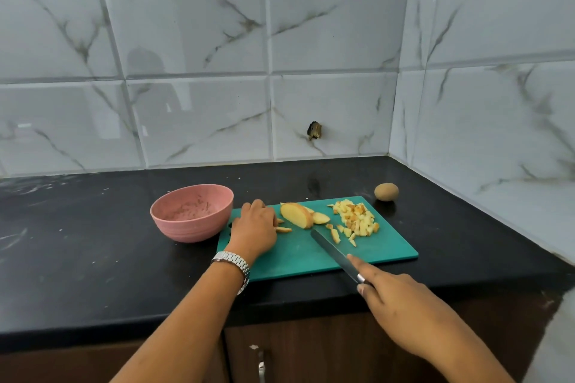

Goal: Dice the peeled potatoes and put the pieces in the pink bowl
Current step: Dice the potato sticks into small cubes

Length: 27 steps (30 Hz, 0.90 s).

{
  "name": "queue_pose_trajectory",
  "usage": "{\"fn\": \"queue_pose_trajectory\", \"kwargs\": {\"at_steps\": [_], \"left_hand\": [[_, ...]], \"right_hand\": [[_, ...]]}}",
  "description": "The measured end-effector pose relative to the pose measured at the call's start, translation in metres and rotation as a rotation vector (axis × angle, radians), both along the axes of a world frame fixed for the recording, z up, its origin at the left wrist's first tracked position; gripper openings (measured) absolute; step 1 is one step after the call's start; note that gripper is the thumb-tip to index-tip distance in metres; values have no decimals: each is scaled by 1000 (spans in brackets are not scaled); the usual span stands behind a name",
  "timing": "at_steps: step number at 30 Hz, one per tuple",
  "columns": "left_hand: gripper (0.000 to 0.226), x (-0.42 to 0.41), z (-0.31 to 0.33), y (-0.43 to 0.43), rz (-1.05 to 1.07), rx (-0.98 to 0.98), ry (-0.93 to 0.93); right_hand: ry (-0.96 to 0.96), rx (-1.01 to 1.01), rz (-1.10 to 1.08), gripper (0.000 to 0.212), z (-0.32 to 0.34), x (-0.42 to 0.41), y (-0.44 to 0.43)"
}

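Right hand [401, 305] grips knife [334, 252], forefinger along spine, over cutting board [295, 258]. Left hand [255, 227], fingers curled, pins potato strips [283, 229] at board's 9 o'clock; diced pile [357, 221] at 2 o'clock.

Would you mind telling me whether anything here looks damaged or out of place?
Yes: a dark, ragged hole breaks the wall tile behind the green cutting board; it looks chipped.

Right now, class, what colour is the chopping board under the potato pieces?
Teal green; the chopping board shows best in the head view.
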<state>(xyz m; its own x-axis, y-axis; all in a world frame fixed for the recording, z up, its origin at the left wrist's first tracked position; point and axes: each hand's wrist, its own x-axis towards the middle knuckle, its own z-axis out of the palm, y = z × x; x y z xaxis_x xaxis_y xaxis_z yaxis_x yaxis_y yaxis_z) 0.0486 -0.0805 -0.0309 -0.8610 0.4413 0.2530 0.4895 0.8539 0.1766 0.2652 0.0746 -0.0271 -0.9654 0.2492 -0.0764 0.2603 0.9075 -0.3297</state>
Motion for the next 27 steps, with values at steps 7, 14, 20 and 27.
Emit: {"fn": "queue_pose_trajectory", "kwargs": {"at_steps": [7,14,20,27], "left_hand": [[19,8,-3,-9,-34,-26,-5],[10,18,-3,-7,-59,13,-86],[4,39,-7,-6,-74,165,-114],[5,54,-17,-9,-57,281,-101]], "right_hand": [[16,44,-128,53,2,-6,21],[10,33,-130,53,3,-6,14],[86,3,-91,54,5,-3,-1],[83,52,35,53,6,0,-33]]}}
